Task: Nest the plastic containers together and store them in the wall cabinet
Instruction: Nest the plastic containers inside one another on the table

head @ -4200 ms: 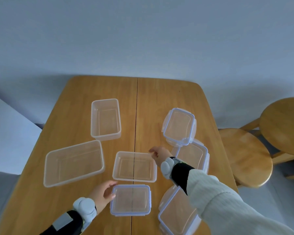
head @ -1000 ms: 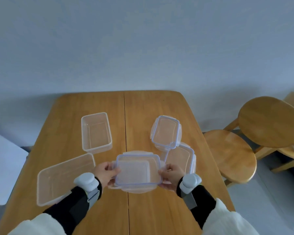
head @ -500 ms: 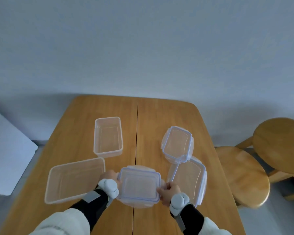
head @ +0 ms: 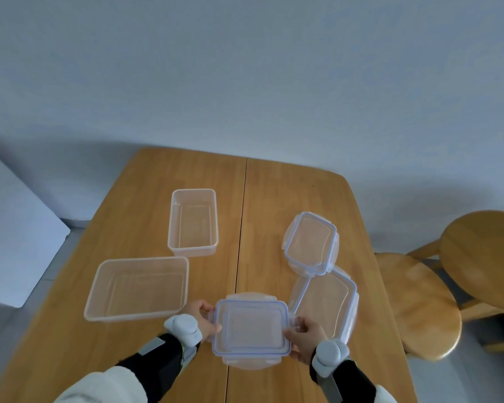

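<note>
Both hands hold a clear plastic container with a blue-rimmed lid (head: 251,328) near the table's front edge. My left hand (head: 200,318) grips its left side, my right hand (head: 304,337) its right side. Whether it touches the table I cannot tell. A large shallow open container (head: 137,287) lies to the left. Farther back stands a small deep open container (head: 193,222). On the right, a small lidded container (head: 310,242) rests partly on a larger lidded one (head: 326,301). No wall cabinet is in view.
The wooden table (head: 274,193) stands against a pale wall. Two round wooden stools (head: 416,303) (head: 483,251) are close to the table's right side. A white surface (head: 15,228) sits at the left.
Since 4.2 s ago the lidded container moved onto the open container in front of me, and both hands took hold of it. In the last second the view shifted; the grip is unchanged.
</note>
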A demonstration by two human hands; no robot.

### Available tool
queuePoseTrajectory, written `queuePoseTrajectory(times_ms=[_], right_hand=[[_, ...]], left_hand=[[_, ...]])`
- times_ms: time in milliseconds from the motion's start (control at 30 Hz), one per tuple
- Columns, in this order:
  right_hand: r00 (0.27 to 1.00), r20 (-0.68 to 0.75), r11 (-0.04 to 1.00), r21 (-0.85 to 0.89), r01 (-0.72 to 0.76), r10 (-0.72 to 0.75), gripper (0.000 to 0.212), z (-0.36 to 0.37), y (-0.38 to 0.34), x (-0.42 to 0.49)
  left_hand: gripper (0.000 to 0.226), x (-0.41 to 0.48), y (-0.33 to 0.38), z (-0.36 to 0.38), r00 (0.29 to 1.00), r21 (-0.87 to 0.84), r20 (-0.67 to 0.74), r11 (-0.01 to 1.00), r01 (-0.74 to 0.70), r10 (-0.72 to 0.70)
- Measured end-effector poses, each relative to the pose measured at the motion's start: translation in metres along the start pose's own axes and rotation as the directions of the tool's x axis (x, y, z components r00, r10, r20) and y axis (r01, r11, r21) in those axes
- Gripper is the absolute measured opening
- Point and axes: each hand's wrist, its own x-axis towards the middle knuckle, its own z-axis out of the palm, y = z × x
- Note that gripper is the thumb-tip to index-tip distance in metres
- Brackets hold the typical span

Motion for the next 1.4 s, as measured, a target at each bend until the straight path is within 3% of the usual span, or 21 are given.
queuePoseTrajectory(times_ms=[167, 333, 433, 500, 767, 833, 900, 933, 967, 1033, 1133, 1200, 1233, 1300, 1400], right_hand=[[0.999, 0.013, 0.999, 0.01, -0.035, 0.035, 0.024, -0.003, 0.0, 0.003], [0.993, -0.098, 0.993, -0.11, 0.052, -0.063, 0.047, 0.0, -0.002, -0.001], [0.975, -0.16, 0.963, -0.244, 0.116, -0.158, 0.037, 0.001, 0.007, 0.004], [0.979, -0.12, 0.966, -0.221, 0.136, -0.166, 0.022, 0.001, 0.01, 0.003], [1.0, 0.006, 0.997, -0.08, 0.003, -0.003, 0.01, -0.003, 0.004, 0.007], [0.999, 0.028, 0.993, -0.116, 0.018, -0.015, 0.011, -0.002, 0.003, 0.008], [0.993, 0.013, 0.964, -0.239, 0.118, -0.118, 0.016, -0.001, 0.002, 0.009], [0.979, 0.004, 0.929, -0.317, 0.193, -0.202, 0.02, -0.001, 0.002, 0.01], [0.957, 0.012, 0.877, -0.397, 0.27, -0.289, 0.033, -0.002, 0.001, 0.01], [0.893, 0.11, 0.728, -0.54, 0.423, -0.437, 0.074, -0.006, -0.006, 0.007], [0.771, 0.38, 0.366, -0.715, 0.595, -0.511, 0.114, -0.007, -0.016, -0.001], [0.736, 0.496, 0.168, -0.765, 0.621, -0.461, 0.131, -0.003, -0.02, -0.004], [0.735, 0.524, 0.117, -0.775, 0.621, -0.429, 0.137, -0.001, -0.02, -0.002], [0.745, 0.549, 0.067, -0.787, 0.614, -0.38, 0.142, 0.003, -0.019, 0.002], [0.752, 0.534, 0.061, -0.799, 0.599, -0.388, 0.139, 0.006, -0.017, 0.005]], left_hand=[[0.034, 0.011, -0.012, 0.003, 0.997, -0.054, -0.008, 0.995, 0.078, -0.079], [0.048, -0.001, 0.0, 0.004, 0.993, 0.1, -0.089, 0.992, 0.08, -0.071], [0.043, -0.005, -0.004, 0.004, 0.994, 0.152, -0.096, 0.986, 0.068, -0.053], [0.036, -0.003, -0.009, 0.006, 0.995, 0.101, -0.084, 0.993, 0.058, -0.05], [0.032, 0.017, -0.015, 0.006, 0.983, -0.052, 0.11, 0.987, 0.151, -0.145], [0.027, 0.005, -0.003, 0.006, 0.989, 0.046, 0.103, 0.994, 0.097, -0.102], [0.015, -0.01, 0.009, 0.007, 0.997, 0.292, 0.083, 0.956, -0.025, 0.001], [0.018, -0.014, 0.011, 0.008, 0.996, 0.331, 0.064, 0.94, -0.083, 0.066], [0.036, -0.014, 0.01, 0.01, 0.989, 0.311, 0.05, 0.939, -0.147, 0.139], [0.087, -0.014, 0.01, 0.011, 0.96, 0.343, 0.073, 0.897, -0.279, 0.27], [0.127, -0.009, 0.011, 0.017, 0.912, 0.618, 0.224, 0.673, -0.405, 0.343], [0.138, -0.006, 0.014, 0.023, 0.896, 0.708, 0.306, 0.552, -0.441, 0.323], [0.141, -0.004, 0.014, 0.025, 0.891, 0.742, 0.322, 0.498, -0.448, 0.32], [0.139, -0.001, 0.01, 0.029, 0.894, 0.782, 0.304, 0.449, -0.432, 0.331], [0.126, 0.001, 0.005, 0.032, 0.89, 0.773, 0.25, 0.474, -0.421, 0.382]])
